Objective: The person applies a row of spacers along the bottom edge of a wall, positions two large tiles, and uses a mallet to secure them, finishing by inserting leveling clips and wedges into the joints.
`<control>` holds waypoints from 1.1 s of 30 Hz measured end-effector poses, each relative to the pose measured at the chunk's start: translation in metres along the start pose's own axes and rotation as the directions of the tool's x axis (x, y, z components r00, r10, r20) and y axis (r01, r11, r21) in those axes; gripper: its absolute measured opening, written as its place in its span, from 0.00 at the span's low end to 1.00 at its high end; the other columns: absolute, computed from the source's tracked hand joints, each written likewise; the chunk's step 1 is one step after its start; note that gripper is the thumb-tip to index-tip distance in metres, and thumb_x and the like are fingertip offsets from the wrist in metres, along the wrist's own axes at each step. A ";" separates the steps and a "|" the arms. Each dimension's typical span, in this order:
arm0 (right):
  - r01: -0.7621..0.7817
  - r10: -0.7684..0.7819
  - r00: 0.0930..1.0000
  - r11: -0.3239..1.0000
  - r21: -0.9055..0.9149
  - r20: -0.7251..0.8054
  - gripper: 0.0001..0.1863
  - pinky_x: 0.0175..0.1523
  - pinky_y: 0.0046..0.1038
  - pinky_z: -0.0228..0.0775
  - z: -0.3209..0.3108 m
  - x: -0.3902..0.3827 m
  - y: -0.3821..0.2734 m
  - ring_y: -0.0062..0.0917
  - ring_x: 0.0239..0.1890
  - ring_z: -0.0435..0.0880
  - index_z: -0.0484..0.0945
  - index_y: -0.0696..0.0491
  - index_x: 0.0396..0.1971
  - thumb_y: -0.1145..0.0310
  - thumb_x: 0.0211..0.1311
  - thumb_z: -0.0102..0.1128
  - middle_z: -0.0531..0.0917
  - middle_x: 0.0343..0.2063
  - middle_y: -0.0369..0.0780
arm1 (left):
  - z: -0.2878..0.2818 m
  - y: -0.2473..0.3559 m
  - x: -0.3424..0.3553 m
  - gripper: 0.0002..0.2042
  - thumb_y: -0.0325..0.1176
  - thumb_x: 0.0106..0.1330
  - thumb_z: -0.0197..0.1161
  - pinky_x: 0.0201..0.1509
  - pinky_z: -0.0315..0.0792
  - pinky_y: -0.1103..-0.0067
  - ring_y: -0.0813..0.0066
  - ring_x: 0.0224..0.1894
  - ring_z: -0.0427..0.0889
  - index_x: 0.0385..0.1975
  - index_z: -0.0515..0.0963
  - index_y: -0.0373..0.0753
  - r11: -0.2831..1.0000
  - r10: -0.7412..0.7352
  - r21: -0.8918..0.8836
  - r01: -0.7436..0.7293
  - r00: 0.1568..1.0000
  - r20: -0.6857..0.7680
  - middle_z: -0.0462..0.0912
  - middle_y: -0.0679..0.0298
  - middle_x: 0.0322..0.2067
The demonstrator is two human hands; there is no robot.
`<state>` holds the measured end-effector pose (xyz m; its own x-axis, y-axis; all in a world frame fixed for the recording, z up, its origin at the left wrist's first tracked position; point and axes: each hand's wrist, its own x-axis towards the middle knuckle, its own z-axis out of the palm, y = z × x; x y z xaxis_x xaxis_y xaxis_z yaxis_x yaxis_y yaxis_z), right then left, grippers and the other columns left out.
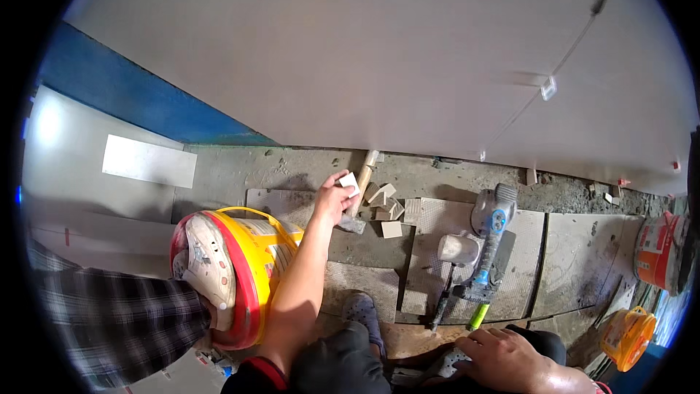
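My left hand (332, 203) reaches forward over the floor by the wall, its fingers closed on a small white tile piece (350, 184). Just beside that hand, a hammer (365, 173) with a wooden handle leans with its head low and its handle toward the wall. To its right lies a loose heap of small beige tile pieces (386, 208), with a squarish tile piece (391, 229) closest to me. My right hand (507, 359) rests over my knee at the lower right, fingers laid out and nothing seen in them.
Large grey wall panels (328, 51) carry clear clips (548, 87) along a joint. A blue-grey power tool (496, 241) and a white-headed mallet (459, 248) lie on floor tiles. A yellow-red bucket (273, 237) stands left, near a plaid cloth (124, 314); an orange bucket (627, 339) sits right.
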<state>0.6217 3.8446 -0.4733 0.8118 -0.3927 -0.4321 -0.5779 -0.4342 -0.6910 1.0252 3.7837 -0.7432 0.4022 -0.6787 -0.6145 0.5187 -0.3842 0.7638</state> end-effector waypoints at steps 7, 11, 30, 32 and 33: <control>-0.164 0.175 0.977 0.982 -0.099 0.123 0.17 0.46 0.37 0.72 -0.011 0.021 -0.005 0.41 0.42 0.79 0.74 0.54 0.47 0.64 0.59 0.60 0.78 0.38 0.46 | -0.018 -0.008 0.071 0.07 0.20 0.49 0.63 0.27 0.66 0.83 0.80 0.24 0.75 0.28 0.75 0.34 0.922 0.306 0.299 -0.247 0.937 -0.168 0.78 0.66 0.24; -0.200 0.214 0.970 0.973 -0.119 0.117 0.19 0.47 0.37 0.73 -0.003 0.030 0.002 0.41 0.43 0.79 0.74 0.55 0.49 0.64 0.58 0.60 0.78 0.39 0.46 | -0.021 -0.026 0.110 0.07 0.21 0.49 0.67 0.26 0.64 0.82 0.80 0.22 0.73 0.26 0.75 0.34 0.853 0.420 0.422 -0.309 0.884 -0.203 0.77 0.66 0.21; -0.271 0.287 0.939 0.957 -0.107 0.187 0.21 0.50 0.33 0.75 -0.003 0.063 -0.005 0.37 0.44 0.82 0.75 0.55 0.49 0.58 0.60 0.61 0.80 0.40 0.44 | 0.016 -0.025 0.053 0.15 0.30 0.56 0.68 0.35 0.73 0.76 0.75 0.28 0.81 0.43 0.81 0.32 0.622 0.409 0.642 -0.448 0.885 0.221 0.85 0.56 0.28; -0.298 0.312 0.931 0.949 -0.099 0.189 0.21 0.50 0.33 0.75 -0.004 0.060 -0.003 0.37 0.44 0.82 0.75 0.55 0.49 0.58 0.61 0.61 0.81 0.40 0.44 | 0.032 -0.018 0.031 0.21 0.27 0.56 0.66 0.39 0.74 0.77 0.72 0.31 0.82 0.52 0.77 0.36 0.608 0.269 0.681 -0.408 0.913 0.306 0.84 0.56 0.29; -0.285 0.296 0.939 0.955 -0.086 0.176 0.21 0.50 0.33 0.75 -0.004 0.058 -0.001 0.38 0.44 0.82 0.75 0.55 0.49 0.58 0.61 0.61 0.81 0.40 0.44 | 0.037 -0.010 0.022 0.25 0.23 0.56 0.63 0.46 0.75 0.74 0.66 0.39 0.83 0.56 0.75 0.42 0.489 0.180 0.797 -0.355 0.935 0.307 0.83 0.55 0.36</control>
<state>0.6689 3.8191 -0.4949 0.6060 -0.3541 -0.7123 -0.7900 -0.3728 -0.4868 1.0011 3.7491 -0.7570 0.2376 -0.8954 -0.3766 -0.4905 -0.4453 0.7491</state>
